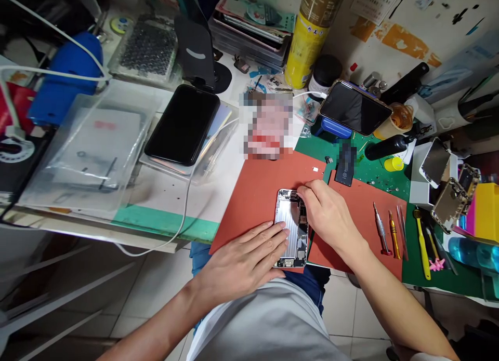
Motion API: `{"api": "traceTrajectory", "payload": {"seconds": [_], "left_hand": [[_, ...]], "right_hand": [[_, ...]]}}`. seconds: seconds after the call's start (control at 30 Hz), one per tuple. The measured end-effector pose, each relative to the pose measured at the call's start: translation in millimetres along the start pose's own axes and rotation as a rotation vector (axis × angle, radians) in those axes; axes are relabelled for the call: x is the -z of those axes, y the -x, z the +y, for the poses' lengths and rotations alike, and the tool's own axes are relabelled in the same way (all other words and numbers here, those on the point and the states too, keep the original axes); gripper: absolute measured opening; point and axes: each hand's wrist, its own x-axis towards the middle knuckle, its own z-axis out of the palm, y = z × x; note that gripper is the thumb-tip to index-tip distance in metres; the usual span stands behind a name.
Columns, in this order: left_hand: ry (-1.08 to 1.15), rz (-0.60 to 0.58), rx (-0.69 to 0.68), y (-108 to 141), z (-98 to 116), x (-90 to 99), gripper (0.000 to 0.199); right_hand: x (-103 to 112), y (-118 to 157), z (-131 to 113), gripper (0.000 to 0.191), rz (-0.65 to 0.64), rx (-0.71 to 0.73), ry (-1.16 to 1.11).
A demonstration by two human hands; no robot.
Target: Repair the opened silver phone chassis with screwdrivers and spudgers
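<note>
An opened phone housing [289, 215] lies on the red-brown mat, its silvery back and a dark strip of parts along the right side showing. Across its lower left edge rests my left hand [259, 249], fingers stretched out flat and touching the frame. At the housing's top right corner my right hand [317, 208] has thumb and fingertips pressed together; whatever is between them is hidden. Beyond that hand a black phone battery [345, 163] lies at the mat's far edge. Two screwdrivers [380, 228] and tweezers [401, 231] lie to the right.
A black phone [183, 124] rests on plastic sleeves at the left. Another phone [355, 107] leans on a blue stand at the back, near a yellow spray can [306, 44]. Phone parts [454, 200] stand far right. A white cable [187, 200] hangs over the table's front edge.
</note>
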Motion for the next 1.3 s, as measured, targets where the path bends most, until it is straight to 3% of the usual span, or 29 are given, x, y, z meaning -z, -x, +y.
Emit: {"api": "traceTrajectory", "payload": {"seconds": [0.33, 0.53, 0.73, 0.97, 1.3], "left_hand": [[0.017, 0.004, 0.02, 0.9, -0.4, 0.1, 0.045], [0.063, -0.01, 0.042, 0.3, 1.7, 4.9, 0.046], [0.075, 0.043, 0.211, -24.9, -11.3, 14.7, 0.042], [0.09, 0.026, 0.249, -60.0, -34.8, 2.2, 0.032], [0.091, 0.083, 0.189, -60.8, -43.1, -7.1, 0.045]], "right_hand": [[-0.8, 2.1, 2.4, 0.03, 0.005, -0.012, -0.052], [24.4, 14.5, 2.9, 0.024, 0.176, -0.141, -0.174], [45.4, 52.5, -16.7, 0.009, 0.27, -0.307, -0.223], [34.5, 77.1, -43.0, 0.015, 0.244, -0.388, -0.397], [31.4, 82.1, -48.5, 0.015, 0.266, -0.417, -0.483]]}}
